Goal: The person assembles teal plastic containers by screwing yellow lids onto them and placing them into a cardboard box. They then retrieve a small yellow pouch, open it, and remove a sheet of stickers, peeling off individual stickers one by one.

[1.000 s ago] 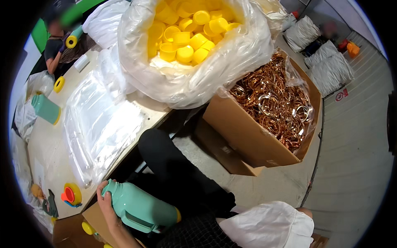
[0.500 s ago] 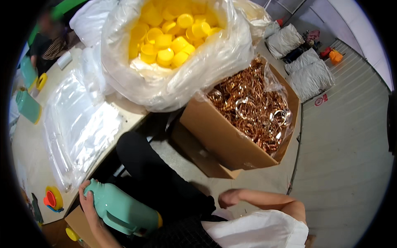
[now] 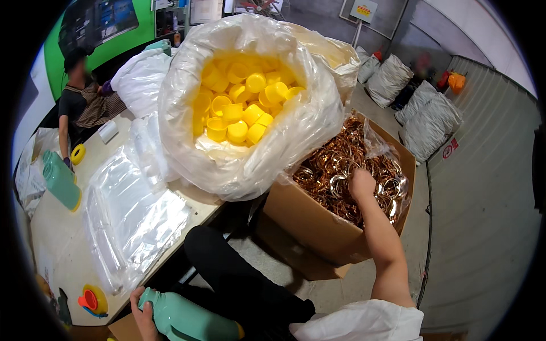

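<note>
Right hand [image 3: 362, 184] has just reached into the cardboard box [image 3: 318, 227], fingers curled on copper rings [image 3: 335, 176], grip unclear; left hand [image 3: 143, 310], beside box, still grips the green bottle [image 3: 187, 321].

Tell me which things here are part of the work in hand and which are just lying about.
In hand:
- right hand in the cardboard box of copper-coloured rings
- left hand holding the mint-green bottle

Lying about:
- bag of yellow caps
- clear plastic bags
- second green bottle
</note>
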`<move>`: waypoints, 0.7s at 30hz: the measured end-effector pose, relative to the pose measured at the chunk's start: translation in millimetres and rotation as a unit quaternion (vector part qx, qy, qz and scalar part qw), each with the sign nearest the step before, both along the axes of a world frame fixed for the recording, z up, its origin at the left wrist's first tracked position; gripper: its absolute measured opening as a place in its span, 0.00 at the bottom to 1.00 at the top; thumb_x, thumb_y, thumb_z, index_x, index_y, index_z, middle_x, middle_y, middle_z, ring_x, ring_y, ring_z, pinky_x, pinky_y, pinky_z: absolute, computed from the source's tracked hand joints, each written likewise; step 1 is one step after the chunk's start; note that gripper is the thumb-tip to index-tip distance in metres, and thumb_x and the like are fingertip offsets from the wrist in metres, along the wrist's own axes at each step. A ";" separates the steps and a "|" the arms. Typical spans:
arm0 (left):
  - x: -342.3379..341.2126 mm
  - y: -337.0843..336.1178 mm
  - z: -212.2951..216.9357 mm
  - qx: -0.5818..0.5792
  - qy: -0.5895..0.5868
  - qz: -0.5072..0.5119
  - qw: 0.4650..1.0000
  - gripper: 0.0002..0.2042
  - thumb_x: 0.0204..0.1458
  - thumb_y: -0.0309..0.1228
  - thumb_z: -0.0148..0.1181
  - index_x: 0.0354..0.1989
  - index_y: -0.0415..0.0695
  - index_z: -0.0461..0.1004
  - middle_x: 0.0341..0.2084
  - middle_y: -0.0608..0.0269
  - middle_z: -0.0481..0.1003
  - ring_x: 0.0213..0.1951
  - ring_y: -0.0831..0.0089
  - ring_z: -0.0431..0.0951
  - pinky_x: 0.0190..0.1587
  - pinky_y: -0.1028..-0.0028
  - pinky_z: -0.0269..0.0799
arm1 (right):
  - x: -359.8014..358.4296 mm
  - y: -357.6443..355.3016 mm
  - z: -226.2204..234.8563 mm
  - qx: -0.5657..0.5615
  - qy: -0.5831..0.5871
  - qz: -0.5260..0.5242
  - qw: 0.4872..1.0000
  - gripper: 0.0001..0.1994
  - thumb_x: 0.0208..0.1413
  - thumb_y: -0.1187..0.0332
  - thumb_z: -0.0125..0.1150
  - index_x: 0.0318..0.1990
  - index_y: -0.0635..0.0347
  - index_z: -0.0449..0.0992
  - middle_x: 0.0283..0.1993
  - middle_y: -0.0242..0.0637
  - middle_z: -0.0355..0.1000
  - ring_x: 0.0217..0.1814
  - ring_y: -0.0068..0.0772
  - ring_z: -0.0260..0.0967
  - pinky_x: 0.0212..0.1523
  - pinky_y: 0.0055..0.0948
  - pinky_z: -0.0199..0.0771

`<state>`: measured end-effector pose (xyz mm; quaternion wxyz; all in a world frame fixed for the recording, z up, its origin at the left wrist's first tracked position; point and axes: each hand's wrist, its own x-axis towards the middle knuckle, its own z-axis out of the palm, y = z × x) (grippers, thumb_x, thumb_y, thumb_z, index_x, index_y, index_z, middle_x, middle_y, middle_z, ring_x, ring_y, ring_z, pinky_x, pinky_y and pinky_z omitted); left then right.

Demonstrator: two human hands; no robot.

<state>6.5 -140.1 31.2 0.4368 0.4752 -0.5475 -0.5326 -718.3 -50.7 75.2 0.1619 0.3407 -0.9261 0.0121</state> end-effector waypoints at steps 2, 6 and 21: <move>1.2 -3.1 -9.2 0.005 0.000 -0.017 1.000 0.32 0.56 0.49 0.60 0.60 0.36 0.65 0.47 0.52 0.74 0.50 0.66 0.75 0.56 0.68 0.68 | -4.1 7.9 5.1 -0.039 0.044 0.041 0.997 0.05 0.55 0.69 0.61 0.35 0.57 0.79 0.34 0.42 0.77 0.39 0.50 0.76 0.38 0.46 0.77; 1.9 -2.6 -19.4 0.004 0.019 -0.028 0.999 0.30 0.60 0.48 0.54 0.63 0.37 0.64 0.51 0.52 0.73 0.53 0.65 0.73 0.59 0.68 0.67 | 51.7 -16.3 50.4 -0.294 0.100 0.217 0.926 0.06 0.58 0.68 0.63 0.39 0.58 0.78 0.34 0.41 0.77 0.31 0.45 0.76 0.31 0.40 0.76; -33.4 31.0 42.0 -0.012 0.138 0.046 0.989 0.29 0.66 0.43 0.51 0.70 0.41 0.54 0.62 0.51 0.67 0.63 0.66 0.66 0.65 0.67 0.61 | 499.8 -143.1 -20.5 0.031 -0.746 0.509 0.429 0.11 0.61 0.68 0.55 0.42 0.67 0.80 0.31 0.33 0.78 0.33 0.21 0.71 0.38 0.23 0.72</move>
